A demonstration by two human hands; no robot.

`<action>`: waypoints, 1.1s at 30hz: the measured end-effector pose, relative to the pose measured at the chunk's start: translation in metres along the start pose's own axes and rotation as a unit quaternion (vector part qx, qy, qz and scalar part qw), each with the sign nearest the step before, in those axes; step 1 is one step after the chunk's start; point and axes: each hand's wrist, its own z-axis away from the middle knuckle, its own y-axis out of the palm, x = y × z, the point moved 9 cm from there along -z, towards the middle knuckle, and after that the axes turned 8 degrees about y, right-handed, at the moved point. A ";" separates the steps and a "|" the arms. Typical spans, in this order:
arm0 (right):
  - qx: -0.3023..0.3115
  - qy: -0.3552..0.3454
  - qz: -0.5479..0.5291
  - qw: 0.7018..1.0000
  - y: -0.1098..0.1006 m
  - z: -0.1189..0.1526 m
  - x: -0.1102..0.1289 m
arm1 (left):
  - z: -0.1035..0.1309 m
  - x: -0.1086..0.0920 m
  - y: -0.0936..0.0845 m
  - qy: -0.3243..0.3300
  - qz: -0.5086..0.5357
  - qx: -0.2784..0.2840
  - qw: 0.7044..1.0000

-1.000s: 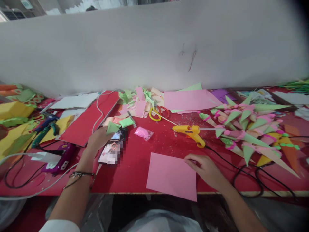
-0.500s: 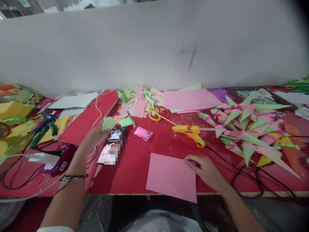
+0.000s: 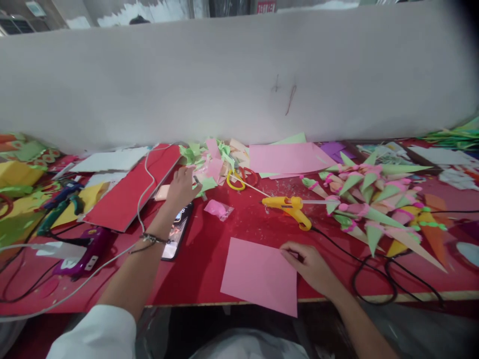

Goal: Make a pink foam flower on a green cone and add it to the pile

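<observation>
Currently, the right hand (image 3: 307,263) is pinching the upper right part of a pink sheet (image 3: 258,274), its thumb and fingertip meeting at the edge. That sheet is lying flat on the red bench (image 3: 198,279), right in front of the person, with its lower corner jutting past the front rim.

The left hand (image 3: 182,187) is hanging over small paper pieces farther back, its fingers bent; I cannot tell whether its grip is apart or closing on anything. A green piece (image 3: 207,185) is lying just beside those fingers, and a peach piece (image 3: 162,193) is showing on the other side. Below, the left forearm is partly covering a phone (image 3: 175,239), whose screen is glowing.

Near the phone, a bright pink lump (image 3: 216,208) is sitting in clear plastic. Between the pink sheet and the back of the bench, a yellow glue gun (image 3: 286,204) is lying on its side, a pale stick (image 3: 318,202) protruding from its rear and a black cable (image 3: 337,247) looping away to the right. Behind it, 2 scissor-like loops, 1 yellow (image 3: 235,180) and 1 red (image 3: 249,178), are resting beside heaped scraps (image 3: 213,162).

Over to the right, a pile of paper cones (image 3: 374,194) is spreading across the surface. On the left, a red board (image 3: 130,189) is lying aslant.
</observation>
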 end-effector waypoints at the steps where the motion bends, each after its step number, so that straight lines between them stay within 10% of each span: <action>1: 0.001 -0.006 0.008 1.000 0.001 0.000 0.003 | 0.004 -0.016 -0.007 0.029 -0.003 -0.034 0.999; 6: -0.008 -0.069 0.061 0.996 0.009 -0.001 0.033 | 0.075 -0.141 0.013 0.297 0.108 0.102 0.943; 9: -0.003 -0.107 0.073 0.992 0.015 -0.004 0.056 | 0.113 -0.177 0.028 0.312 0.094 0.123 0.937; 21: 0.046 -0.168 0.115 0.978 0.034 -0.006 0.090 | 0.132 -0.156 -0.004 0.249 0.020 -0.132 0.959; 28: 0.017 -0.133 0.109 0.985 0.005 -0.009 0.072 | 0.137 -0.109 0.007 0.186 -0.013 -0.046 0.981; 33: -0.041 -0.114 0.075 0.990 -0.024 -0.009 0.062 | 0.146 -0.050 0.014 -0.008 0.061 0.012 0.998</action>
